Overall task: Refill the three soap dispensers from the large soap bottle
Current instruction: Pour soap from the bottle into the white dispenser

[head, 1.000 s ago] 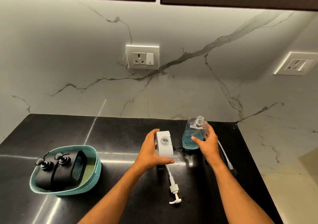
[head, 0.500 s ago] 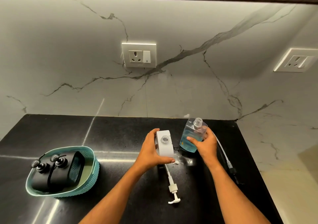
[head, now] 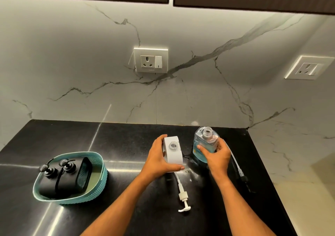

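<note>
A white soap dispenser (head: 173, 153) with an open neck stands on the black counter (head: 126, 141). My left hand (head: 159, 160) grips it from its left side. Just to its right is the clear large soap bottle (head: 204, 145), uncapped and holding blue soap. My right hand (head: 216, 156) holds that bottle and tilts it slightly to the left. A white pump (head: 183, 197) lies on the counter in front of the dispenser. A black pump with a long tube (head: 239, 172) lies right of the bottle. Two black dispensers (head: 59, 179) sit in a teal basket (head: 72, 197).
The teal basket stands at the left of the counter. A marble wall with a socket (head: 150, 60) rises behind the counter. The counter's right edge (head: 268, 172) meets a pale marble surface with a second socket (head: 309, 67).
My right hand has taken a fuller hold of the blue soap bottle and tipped it a little leftward toward the white dispenser. My left hand keeps its hold.
</note>
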Motion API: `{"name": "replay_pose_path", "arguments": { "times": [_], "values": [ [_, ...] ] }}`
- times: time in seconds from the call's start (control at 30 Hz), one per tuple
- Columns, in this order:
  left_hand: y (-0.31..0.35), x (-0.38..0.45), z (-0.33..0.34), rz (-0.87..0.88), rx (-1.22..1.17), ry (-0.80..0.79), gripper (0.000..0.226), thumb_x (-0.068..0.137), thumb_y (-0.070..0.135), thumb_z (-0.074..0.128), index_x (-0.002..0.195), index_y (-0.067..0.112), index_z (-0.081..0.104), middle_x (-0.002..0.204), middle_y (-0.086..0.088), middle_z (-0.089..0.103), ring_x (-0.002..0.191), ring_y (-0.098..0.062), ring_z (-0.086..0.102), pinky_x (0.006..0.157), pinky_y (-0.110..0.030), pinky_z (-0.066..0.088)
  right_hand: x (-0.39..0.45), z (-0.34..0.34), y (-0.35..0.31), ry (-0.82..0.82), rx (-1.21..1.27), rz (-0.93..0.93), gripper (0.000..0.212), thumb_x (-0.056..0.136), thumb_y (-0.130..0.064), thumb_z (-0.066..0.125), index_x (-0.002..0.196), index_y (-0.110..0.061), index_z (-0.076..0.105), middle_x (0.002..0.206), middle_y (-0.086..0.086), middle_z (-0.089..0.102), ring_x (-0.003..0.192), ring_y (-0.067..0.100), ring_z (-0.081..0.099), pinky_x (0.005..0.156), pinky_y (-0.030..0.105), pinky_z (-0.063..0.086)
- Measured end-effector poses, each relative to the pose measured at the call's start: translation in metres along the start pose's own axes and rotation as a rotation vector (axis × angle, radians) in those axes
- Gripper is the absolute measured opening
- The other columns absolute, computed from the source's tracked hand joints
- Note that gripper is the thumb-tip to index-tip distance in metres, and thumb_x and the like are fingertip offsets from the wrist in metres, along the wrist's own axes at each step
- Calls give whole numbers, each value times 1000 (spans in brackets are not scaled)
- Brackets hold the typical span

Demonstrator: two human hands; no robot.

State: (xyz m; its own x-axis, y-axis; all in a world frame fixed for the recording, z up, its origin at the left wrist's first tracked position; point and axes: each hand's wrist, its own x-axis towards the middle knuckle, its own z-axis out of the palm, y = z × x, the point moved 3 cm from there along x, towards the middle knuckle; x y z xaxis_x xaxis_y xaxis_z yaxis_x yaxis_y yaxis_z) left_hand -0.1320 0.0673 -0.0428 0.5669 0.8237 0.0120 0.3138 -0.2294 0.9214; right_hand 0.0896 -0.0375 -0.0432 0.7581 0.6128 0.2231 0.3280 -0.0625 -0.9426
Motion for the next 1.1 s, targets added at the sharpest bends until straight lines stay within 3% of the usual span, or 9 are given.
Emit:
{"name": "replay_pose_path", "arguments": {
  "times": [0.13,0.3,0.43,0.67,0.77,1.1],
  "values": [
    [7,-5,0,30,0,18,122,49,54,101,148,40,32,145,13,46,132,-7,49,92,-8,44,-6,-8,-22,33,-12,-96,59,68,-20,96,119,-21,67,112,-6,72,105,12,69,82,22,59],
    [17,-15,-1,60,-4,17,125,47,58,98,151,36,33,145,12,47,132,-9,50,98,-16,48,-18,-17,-50,87,-42,-264,54,69,-21,95,116,-19,69,109,-7,71,101,15,69,79,37,63],
    [22,-25,-5,72,-8,21,128,46,61,96,153,33,33,146,12,47,132,-9,50,98,-16,47,-27,-22,-61,88,-51,-343,55,73,-16,94,122,-16,70,114,-3,72,106,18,70,82,41,63],
    [29,-38,-12,84,-17,25,126,45,62,96,151,33,34,144,15,46,130,-7,50,96,-15,48,-46,-27,-83,90,-164,-483,51,75,-14,90,123,-9,71,114,1,68,107,19,66,90,30,59],
    [31,-43,-12,94,-13,23,125,46,60,96,152,32,35,144,14,47,130,-9,51,101,-23,52,-52,-27,-86,72,-240,-539,49,80,-15,87,125,-7,70,114,2,69,110,19,63,93,29,56],
    [30,-50,-15,103,27,12,127,47,63,95,153,31,34,146,13,46,132,-12,51,107,-35,54,-65,-25,-88,45,-427,-678,55,78,-6,87,129,-6,68,122,7,72,116,25,63,96,45,55]
  ]
}}
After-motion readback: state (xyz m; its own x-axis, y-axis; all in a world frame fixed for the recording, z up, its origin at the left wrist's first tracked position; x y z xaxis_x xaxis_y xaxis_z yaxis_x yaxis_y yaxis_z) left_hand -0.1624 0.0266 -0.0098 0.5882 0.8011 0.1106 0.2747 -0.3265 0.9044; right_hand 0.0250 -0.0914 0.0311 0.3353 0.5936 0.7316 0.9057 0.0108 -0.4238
